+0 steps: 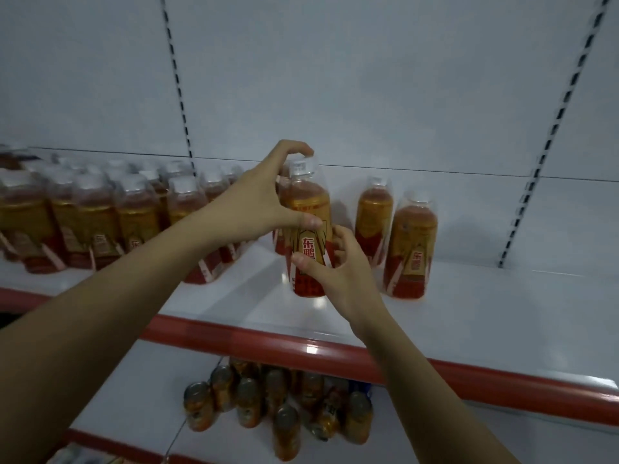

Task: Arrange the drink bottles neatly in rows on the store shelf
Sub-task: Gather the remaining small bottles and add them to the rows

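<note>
My left hand [258, 199] and right hand [338, 272] grip amber plastic drink bottle with red-gold label [306, 236], mid white shelf [469, 316]. Packed bottle rows [100, 212] crowd left; two loose bottles [392, 236] right. Orange cans [278, 406] on lower shelf.

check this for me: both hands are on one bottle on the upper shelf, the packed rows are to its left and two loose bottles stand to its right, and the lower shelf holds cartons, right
Not quite. The head view shows cans on the lower shelf, not cartons. The rest holds: the left hand and right hand are both on one bottle on the upper shelf, with packed rows to its left and two loose bottles to its right.
</note>
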`<state>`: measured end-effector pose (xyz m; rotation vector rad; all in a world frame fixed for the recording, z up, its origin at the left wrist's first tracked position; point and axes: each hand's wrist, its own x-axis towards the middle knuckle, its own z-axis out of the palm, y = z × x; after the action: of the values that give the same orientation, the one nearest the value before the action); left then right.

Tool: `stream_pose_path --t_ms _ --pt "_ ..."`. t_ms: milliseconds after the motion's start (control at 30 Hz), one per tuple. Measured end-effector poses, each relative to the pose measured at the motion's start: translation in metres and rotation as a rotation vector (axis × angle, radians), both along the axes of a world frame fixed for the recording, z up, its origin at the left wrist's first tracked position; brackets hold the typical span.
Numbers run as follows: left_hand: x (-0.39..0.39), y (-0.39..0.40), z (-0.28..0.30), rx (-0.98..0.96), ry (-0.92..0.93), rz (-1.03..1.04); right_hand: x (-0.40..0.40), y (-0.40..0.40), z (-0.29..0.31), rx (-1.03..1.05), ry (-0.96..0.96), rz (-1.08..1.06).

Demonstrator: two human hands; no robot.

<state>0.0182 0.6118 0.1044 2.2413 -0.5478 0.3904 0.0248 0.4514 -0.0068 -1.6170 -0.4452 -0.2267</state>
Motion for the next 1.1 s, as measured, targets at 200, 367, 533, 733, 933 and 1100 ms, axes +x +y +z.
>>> stream_pose_path --t_ms 200,367,533,733,933,1100 --pt "0.050 0.050 -0.023 0.055 -0.084 0.077 0.043 0.064 -0.009 -0.046 0.084 -0.075" --pt "0.090 0.064 -0.044 0.101 -0.073 0.096 0.082 0.089 -0.027 -0.072 0.142 -0.104" --pt "0.113 0.074 -0.057 0.050 -0.070 0.095 0.103 0.100 -0.033 -0.111 0.173 -0.090" --pt "0.101 0.066 -0.064 0.123 -0.217 0.162 0.072 0.074 -0.015 -0.257 -0.019 -0.242" --pt "0.075 0.009 -0.057 0.011 -0.596 0.104 0.035 -0.005 0.027 -0.224 -0.300 -0.421" --pt "0.061 -0.066 -0.069 -0.245 -0.201 -0.138 0.031 -0.066 0.038 -0.149 -0.381 -0.460"
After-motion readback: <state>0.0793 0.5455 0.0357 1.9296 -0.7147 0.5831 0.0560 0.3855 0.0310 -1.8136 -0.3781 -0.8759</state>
